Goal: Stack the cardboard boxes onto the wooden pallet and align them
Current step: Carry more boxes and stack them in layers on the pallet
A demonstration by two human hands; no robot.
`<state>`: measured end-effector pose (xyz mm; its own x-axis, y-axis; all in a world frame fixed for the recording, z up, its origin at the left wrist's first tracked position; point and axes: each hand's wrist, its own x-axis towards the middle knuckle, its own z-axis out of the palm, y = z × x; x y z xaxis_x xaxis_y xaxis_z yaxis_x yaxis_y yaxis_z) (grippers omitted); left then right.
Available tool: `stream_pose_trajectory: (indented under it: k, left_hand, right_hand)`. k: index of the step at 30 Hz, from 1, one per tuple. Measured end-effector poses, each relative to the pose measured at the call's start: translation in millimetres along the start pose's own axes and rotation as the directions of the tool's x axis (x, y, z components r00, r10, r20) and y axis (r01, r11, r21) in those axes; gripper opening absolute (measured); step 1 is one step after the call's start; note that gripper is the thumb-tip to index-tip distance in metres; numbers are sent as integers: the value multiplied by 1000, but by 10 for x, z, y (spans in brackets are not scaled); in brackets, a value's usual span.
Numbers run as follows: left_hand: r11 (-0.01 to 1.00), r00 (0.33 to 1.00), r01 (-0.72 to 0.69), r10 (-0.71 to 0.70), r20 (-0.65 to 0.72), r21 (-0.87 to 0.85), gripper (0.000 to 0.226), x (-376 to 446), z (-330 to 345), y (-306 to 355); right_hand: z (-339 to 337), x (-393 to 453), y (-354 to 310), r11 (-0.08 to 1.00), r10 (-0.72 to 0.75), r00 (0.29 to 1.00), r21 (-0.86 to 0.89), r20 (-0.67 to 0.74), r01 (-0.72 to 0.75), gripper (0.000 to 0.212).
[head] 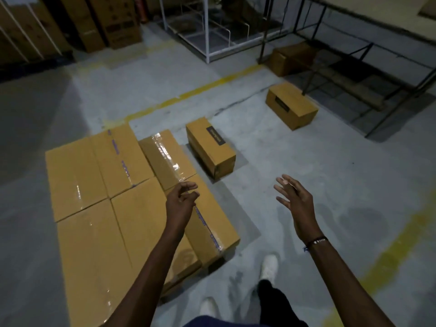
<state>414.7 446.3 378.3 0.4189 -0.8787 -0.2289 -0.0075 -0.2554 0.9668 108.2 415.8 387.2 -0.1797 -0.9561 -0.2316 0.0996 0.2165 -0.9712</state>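
Observation:
Several taped cardboard boxes lie side by side in a low stack at the left; whatever they rest on is hidden beneath them. My left hand hovers above the stack's right side, over a narrow box, fingers loosely curled and holding nothing. My right hand is raised over bare floor, fingers spread and empty. A small labelled box stands on the floor just beyond the stack. Another small box sits farther right.
A dark metal rack runs along the right, with a box under it. A white wire frame stands at the back. Tall cartons line the back left wall. Yellow floor lines cross the grey concrete. My white shoes are below.

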Motion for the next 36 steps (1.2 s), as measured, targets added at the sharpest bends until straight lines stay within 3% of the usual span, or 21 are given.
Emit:
stream_pose_trajectory:
  k: [5,12,19,28,36]
  left_hand:
    - [1000,999,6,-7,-50,-7,16,436,510,94]
    - [998,974,33,-44,-221,-54,13,1106,1534,266]
    - [993,952,52,-81,-294,-104,16,1463,2257,556]
    - [989,912,84,-126,-391,-124,16,2211,2445,639]
    - [973,876,169,-222,-429,-159,17,3698,2432,405]
  right_hand:
    - [-207,743,-12,1000,19,1000,8,18,-19,34]
    - [-611,2170,-302,998,25,987,-57,162,-16,33]
    - [-780,3326,-735,993,43,958,-114,284,-11,31]
    - [-184,4278,-819,988,85,910,-153,406,-24,36]
    - [990,5422,-565,971,128,871,-237,475,-14,39]
